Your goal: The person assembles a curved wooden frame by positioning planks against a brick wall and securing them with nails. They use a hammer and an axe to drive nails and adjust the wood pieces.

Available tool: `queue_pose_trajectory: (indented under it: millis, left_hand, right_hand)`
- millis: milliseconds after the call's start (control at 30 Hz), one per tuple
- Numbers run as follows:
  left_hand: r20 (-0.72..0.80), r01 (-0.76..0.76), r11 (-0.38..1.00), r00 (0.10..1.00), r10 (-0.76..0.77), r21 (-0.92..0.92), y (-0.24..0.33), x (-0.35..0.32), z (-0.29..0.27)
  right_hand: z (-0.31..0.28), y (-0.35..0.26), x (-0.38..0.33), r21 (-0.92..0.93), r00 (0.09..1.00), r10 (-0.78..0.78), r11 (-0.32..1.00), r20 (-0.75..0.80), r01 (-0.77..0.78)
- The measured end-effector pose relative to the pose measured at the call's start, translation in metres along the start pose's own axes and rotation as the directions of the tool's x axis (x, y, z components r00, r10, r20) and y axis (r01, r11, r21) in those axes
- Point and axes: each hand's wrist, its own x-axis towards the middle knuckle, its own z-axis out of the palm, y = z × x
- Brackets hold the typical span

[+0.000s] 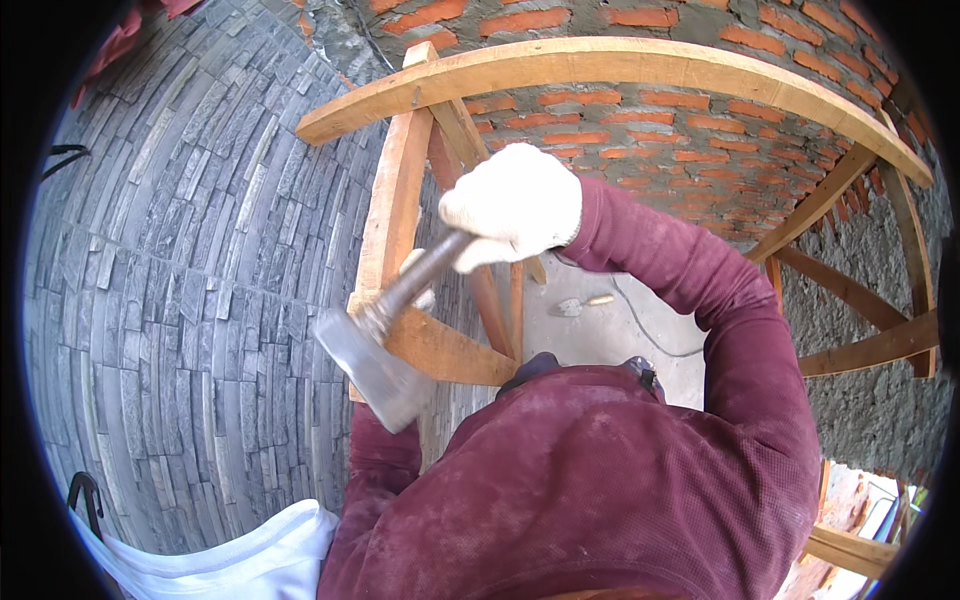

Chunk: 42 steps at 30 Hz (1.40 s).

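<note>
My right hand (520, 205), in a white knit glove, is closed round the handle of a hatchet (375, 370). Its broad metal head is smeared by motion and hangs over the corner of a wooden frame, in front of a short wooden crosspiece (450, 348). An upright wooden post (395, 205) rises beyond that corner. My left hand (425, 300), also gloved in white, is beside the post. Most of it is hidden behind the hatchet handle and the wood, so its fingers cannot be made out. The left sleeve (385, 440) passes below the crosspiece.
A long wooden beam (620, 62) spans the far side, before a brick wall (650, 130). Grey stone-patterned cladding (190, 300) covers the left. Below lies a trowel (570, 307) near a dark cable (640, 325). More braces (850, 290) stand right; white cloth (230, 550) hangs lower left.
</note>
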Motion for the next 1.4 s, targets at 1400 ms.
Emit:
queue_pose_trajectory:
  millis: [1400]
  left_hand:
    - [0.174,0.359,0.927,0.925,-0.338,-0.107,0.007,0.012,0.0]
  right_hand:
    - [0.006,-0.001,0.005,0.064,0.877,0.48,0.875,0.01,-0.479]
